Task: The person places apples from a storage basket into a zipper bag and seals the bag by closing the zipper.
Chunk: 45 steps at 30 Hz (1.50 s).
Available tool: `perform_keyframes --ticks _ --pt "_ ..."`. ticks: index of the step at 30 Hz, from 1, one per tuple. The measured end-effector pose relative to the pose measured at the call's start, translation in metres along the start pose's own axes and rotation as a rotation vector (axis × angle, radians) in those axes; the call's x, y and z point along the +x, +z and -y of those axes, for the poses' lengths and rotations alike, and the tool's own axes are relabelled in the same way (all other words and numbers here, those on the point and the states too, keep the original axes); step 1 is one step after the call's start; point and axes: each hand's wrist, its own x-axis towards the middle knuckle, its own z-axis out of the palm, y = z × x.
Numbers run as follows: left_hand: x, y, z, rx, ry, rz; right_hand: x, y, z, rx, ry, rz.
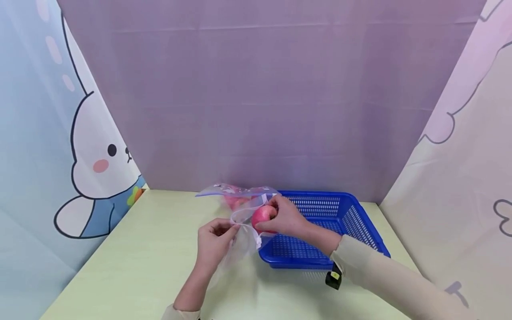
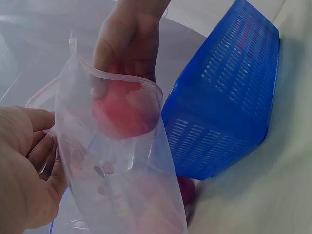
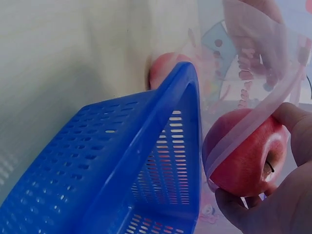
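My right hand (image 1: 289, 218) grips a red apple (image 1: 262, 217) between thumb and fingers, at the mouth of a clear zip bag (image 2: 117, 185). Seen from the right wrist, the bag's pale rim crosses in front of the apple (image 3: 243, 151), which is partly inside. The rim's left side is pinched by my left hand (image 1: 214, 243), thumb against fingers. Behind the hands, more red apples (image 1: 236, 201) show through clear plastic with a blue strip (image 1: 212, 194). The left wrist view has the bag hanging open around the held apple (image 2: 127, 112).
A blue perforated basket (image 1: 276, 258) stands right of the bag, under my right forearm. Its interior shows no fruit in the head view. The pale yellow-green table (image 1: 160, 253) extends left. A purple-grey cloth (image 1: 256, 98) rises at the back, with printed cloths on both sides.
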Motion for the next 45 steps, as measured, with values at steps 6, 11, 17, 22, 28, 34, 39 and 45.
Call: perform_keyframes --ticks 6,11,17,22,28,34,39,45 --pt "-0.001 -0.003 -0.002 -0.038 0.072 0.020 0.003 0.007 -0.002 0.034 0.017 -0.008" --pt "0.003 -0.003 0.000 -0.055 0.106 0.029 0.004 0.012 -0.003 0.080 0.021 -0.015" --pt "0.002 -0.003 0.005 -0.067 0.112 0.025 0.003 0.016 -0.006 0.084 0.004 -0.027" --pt "0.000 -0.003 0.005 -0.079 0.090 0.027 0.001 0.015 -0.008 0.158 -0.007 -0.021" --pt "0.001 -0.004 0.004 -0.072 0.096 0.005 0.001 0.014 -0.008 0.179 -0.021 -0.024" --pt "0.001 -0.005 0.006 -0.064 0.109 0.019 0.000 0.014 -0.013 0.096 -0.001 -0.071" --pt "0.001 -0.009 0.007 -0.050 0.097 0.018 -0.002 0.011 -0.017 0.078 0.048 -0.078" --pt "0.002 -0.013 0.006 -0.042 0.092 0.007 -0.001 0.005 -0.022 0.083 0.067 -0.095"
